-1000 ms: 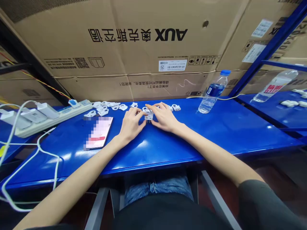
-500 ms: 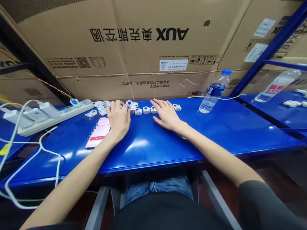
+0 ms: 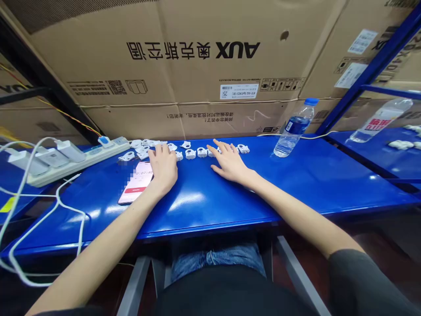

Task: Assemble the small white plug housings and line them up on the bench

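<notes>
While hands (image 3: 163,169) (image 3: 230,164) lie flat, white plastic parts (image 3: 190,153) sit btwn them.

wall: aux cardboard cartons (image 3: 197,74) (print upside down) | right: blue steel rack (image 3: 371,68)

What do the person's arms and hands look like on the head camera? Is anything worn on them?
The left hand and right hand are bare, with no gloves, and no watch or bracelet shows on either wrist. The right arm comes out of a short dark grey sleeve; on the left arm, hardly any sleeve is in frame.
</notes>
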Demonstrator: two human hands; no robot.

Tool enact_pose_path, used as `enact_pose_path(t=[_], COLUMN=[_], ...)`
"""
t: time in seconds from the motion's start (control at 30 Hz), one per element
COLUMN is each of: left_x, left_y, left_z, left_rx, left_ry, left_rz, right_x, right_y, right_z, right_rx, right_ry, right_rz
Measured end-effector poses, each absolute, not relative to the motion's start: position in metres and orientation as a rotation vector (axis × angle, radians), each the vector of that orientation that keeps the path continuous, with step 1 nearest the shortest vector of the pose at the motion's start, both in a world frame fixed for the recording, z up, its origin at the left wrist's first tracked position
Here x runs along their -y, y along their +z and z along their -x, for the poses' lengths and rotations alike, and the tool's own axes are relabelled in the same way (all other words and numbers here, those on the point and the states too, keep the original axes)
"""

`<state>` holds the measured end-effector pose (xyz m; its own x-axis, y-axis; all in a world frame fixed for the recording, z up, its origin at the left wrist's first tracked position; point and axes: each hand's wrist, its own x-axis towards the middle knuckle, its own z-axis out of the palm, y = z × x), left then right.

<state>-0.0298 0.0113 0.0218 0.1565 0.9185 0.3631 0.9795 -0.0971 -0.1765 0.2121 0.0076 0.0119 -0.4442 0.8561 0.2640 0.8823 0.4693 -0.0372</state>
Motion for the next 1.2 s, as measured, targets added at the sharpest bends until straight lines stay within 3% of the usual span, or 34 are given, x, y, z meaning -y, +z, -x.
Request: enact_pose_path(t=[0.43,0.87,1.2], left_x=[-0.012,0.047,0.086], left_y=[0.022,0.045,0.012], left_z=[0.029,-0.002,-0.001], left_rx=[1.834,1.87,2.073], left_ry=[-0.22,-0.733,-0.532], left_rz=[2.052,2.256,2.299], right_x=[-0.001,0.062,0.092], right_y=[0.021,0.056,0.024], right_z=[-0.211,-0.226,-0.224], right_rx=[2.499,2.151,2.193], right_ry=[-0.135,0.101,0.317], right_rz=[1.533,1.608,1.896])
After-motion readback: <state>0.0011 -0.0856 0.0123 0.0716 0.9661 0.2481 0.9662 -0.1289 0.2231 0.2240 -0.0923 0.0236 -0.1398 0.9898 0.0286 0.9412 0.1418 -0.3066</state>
